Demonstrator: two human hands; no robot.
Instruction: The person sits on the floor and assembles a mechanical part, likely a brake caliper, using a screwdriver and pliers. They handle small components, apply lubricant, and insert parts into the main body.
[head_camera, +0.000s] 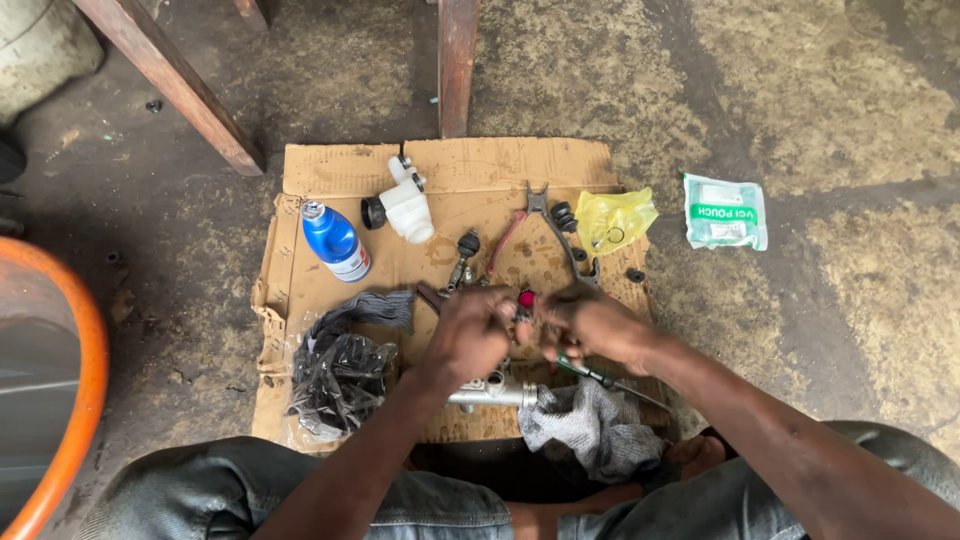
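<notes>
Both hands — the left hand (470, 330) and right hand (590, 325) — pinch a small red part (526, 299) together over the cardboard (480, 165), near the pliers (535, 215).

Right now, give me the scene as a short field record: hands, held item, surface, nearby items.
left hand: closed on a small part, hidden by the fingers
right hand: meets the left over a small red part
surface: cardboard sheet on a dirt floor
under hands: metal cylinder, grey rag, green-handled screwdriver
behind hands: pliers, blue bottle, white plastic reservoir, yellow bag
left of hands: clear bag of black parts
off the cardboard: green and white pouch
</notes>
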